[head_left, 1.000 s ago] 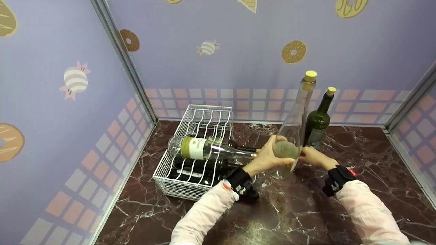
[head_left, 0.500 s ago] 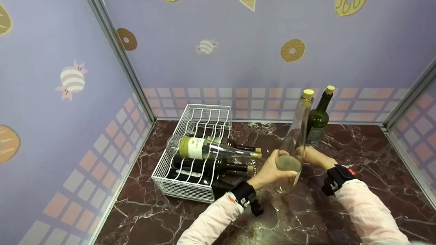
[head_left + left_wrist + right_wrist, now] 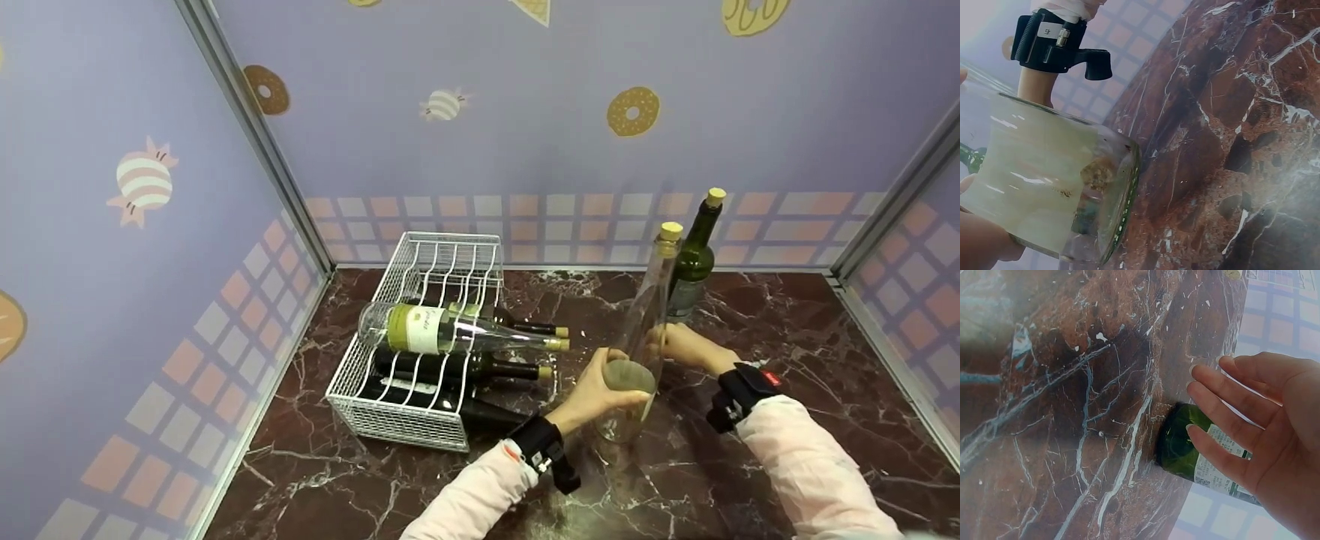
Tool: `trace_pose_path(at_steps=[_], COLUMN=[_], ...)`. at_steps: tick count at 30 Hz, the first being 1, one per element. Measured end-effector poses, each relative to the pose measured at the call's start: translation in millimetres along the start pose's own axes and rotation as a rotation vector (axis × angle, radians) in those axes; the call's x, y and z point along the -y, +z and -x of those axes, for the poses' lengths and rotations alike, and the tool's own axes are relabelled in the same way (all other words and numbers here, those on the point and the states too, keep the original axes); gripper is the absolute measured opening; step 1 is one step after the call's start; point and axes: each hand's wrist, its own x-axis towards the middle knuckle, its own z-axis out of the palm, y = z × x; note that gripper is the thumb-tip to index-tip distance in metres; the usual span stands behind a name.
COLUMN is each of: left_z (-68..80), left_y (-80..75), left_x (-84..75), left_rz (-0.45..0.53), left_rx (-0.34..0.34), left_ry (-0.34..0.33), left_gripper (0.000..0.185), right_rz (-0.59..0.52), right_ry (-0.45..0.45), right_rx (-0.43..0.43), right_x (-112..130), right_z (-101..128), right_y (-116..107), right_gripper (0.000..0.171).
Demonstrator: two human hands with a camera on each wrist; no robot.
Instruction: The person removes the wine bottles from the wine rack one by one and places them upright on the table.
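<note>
My left hand (image 3: 592,391) grips a tall clear glass bottle (image 3: 651,296) by its lower body. A cork tops this bottle, and it leans slightly to the right. Through the glass in the left wrist view, the pale label (image 3: 1033,169) shows from behind; the base is at or just above the tabletop, I cannot tell which. My right hand (image 3: 694,349) is behind and right of the clear bottle, with fingers loosely extended and nothing held in the right wrist view. Close by it, a corked green wine bottle (image 3: 691,262) stands upright near the back wall.
A white wire rack (image 3: 397,421) stands at the left. Dark bottles (image 3: 480,367) lie in it, and a clear bottle (image 3: 424,330) with a green and white label lies across its top bars. Corked necks stick out to the right. Patterned panels (image 3: 555,135) wall in the marble tabletop (image 3: 315,495).
My left hand has brought the clear bottle down and toward me. The right hand has stayed nearly in place beside the green bottle. The view has shifted slightly.
</note>
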Motion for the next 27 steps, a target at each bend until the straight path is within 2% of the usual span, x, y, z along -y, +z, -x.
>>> trace_pose_path(at_steps=[5, 9, 16, 22, 27], left_z=[2.3, 4.2, 3.2, 1.0, 0.8], left_y=[0.4, 0.0, -1.6, -4.1, -5.2], left_x=[2.9, 4.9, 7.5, 11.0, 12.9], left_rz=[0.006, 0.003, 0.014, 0.037, 0.044], left_rx=[-0.01, -0.011, -0.055, -0.074, -0.054], left_ry=[-0.02, -0.044, -0.078, -0.118, -0.142], left_gripper=[0.057, 0.059, 0.059, 0.058, 0.058], right_rz=[-0.044, -0.035, -0.012, -0.013, -0.024], right_ry=[0.057, 0.08, 0.027, -0.046, -0.1], right_rx=[0.014, 0.011, -0.046, -0.153, -0.311], right_x=[2.9, 10.8, 32.3, 43.6, 52.1], right_z=[0.6, -1.1, -8.8, -14.5, -16.4], right_y=[-4.5, -12.2, -30.4, -43.0, -55.6], right_gripper=[0.005, 0.008, 0.011, 0.01, 0.011])
